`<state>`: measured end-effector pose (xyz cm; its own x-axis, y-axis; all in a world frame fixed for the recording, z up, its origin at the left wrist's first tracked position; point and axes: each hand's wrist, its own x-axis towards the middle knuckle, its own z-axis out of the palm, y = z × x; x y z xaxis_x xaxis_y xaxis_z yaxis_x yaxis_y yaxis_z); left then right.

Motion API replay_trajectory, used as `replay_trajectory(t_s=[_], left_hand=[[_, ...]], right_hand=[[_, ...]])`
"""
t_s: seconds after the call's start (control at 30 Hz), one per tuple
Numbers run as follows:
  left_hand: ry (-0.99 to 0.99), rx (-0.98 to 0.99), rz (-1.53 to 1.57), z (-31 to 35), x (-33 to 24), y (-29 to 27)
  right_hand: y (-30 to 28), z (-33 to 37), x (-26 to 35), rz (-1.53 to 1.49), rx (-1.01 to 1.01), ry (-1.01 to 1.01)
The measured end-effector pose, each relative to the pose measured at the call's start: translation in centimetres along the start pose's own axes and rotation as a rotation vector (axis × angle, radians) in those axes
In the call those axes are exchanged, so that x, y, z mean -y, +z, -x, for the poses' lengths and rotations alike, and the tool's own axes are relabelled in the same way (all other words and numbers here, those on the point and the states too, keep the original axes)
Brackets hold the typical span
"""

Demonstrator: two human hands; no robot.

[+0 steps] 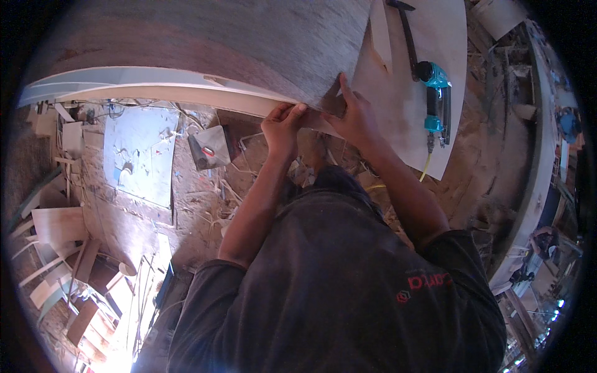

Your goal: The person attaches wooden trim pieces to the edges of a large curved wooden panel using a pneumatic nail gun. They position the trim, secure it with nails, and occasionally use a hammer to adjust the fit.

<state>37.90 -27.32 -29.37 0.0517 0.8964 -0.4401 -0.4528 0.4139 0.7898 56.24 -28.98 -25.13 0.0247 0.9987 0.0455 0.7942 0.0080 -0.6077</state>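
A large grey-brown plywood panel (211,37) spans the upper left, with a pale wood strip (186,93) running along under its near edge. At that edge, close to the corner, my left hand (283,129) is closed, its thumb and bent fingers pinching the panel and strip. My right hand (357,121) grips the panel's near right corner, its index finger stretched up along the side edge. Its other fingers are partly hidden. To the right, a teal and black nail gun (435,99) and a dark hammer (407,37) lie on a pale board (429,25).
A yellow air hose (426,166) runs from the nail gun toward my body. Left of my legs, a box-like container (214,148) stands on the debris-strewn floor, near a pale flat sheet (140,152). Wood offcuts (59,224) pile up at the far left. A long beam (528,205) borders the right.
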Motion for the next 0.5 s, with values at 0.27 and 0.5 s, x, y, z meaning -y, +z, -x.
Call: replay_trajectory(t_s=[0.27, 0.5], left_hand=[[-0.009, 0.043, 0.011, 0.3, -0.3, -0.2], [0.043, 0.108, -0.092, 0.1, -0.6, -0.1]], right_hand=[[-2.4, -4.3, -1.2, -0.423, -0.019, 0.472], [-0.5, -12.4, -1.9, -0.031, -0.258, 0.717]])
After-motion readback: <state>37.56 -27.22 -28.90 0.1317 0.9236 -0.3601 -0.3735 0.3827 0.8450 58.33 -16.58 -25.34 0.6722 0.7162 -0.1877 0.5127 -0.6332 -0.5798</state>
